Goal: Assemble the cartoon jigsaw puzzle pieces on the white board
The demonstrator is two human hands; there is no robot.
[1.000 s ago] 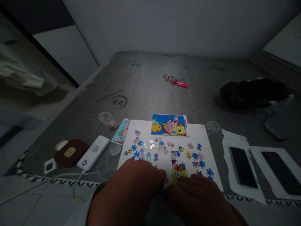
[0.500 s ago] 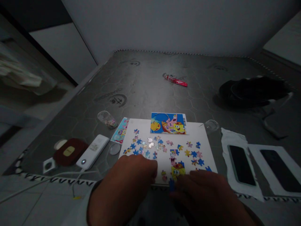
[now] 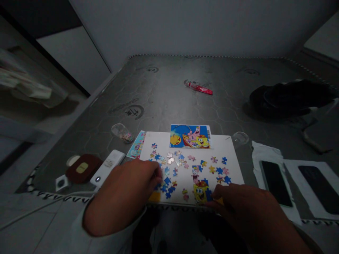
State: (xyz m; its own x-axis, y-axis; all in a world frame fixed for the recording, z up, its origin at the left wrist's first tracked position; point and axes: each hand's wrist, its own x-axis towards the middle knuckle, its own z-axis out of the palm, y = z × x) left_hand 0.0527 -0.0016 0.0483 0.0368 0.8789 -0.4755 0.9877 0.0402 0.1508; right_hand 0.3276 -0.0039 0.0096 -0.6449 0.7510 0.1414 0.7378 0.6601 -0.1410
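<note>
A white board [image 3: 227,148] lies near the mattress's front edge with several loose puzzle pieces [image 3: 182,165] scattered on it and a small joined yellow cartoon section [image 3: 200,188]. A colourful reference picture [image 3: 190,136] rests at the board's far edge. My left hand [image 3: 127,190] hovers over the board's near left corner, fingers curled down onto the blue pieces there. My right hand [image 3: 246,208] sits at the near right edge, fingertips pinched on a blue piece beside the joined section.
Left of the board lie a white power bank [image 3: 107,171], a dark red case [image 3: 82,168], a small clear tube [image 3: 122,133] and a card [image 3: 136,145]. Two phones [image 3: 274,181] rest on white sheets at right. A red wrapper [image 3: 198,87] and dark clothing [image 3: 286,98] lie farther back.
My left hand has slid left and uncovered blue pieces on the board. My right hand has moved right and forward, bringing its blue piece up against the joined section.
</note>
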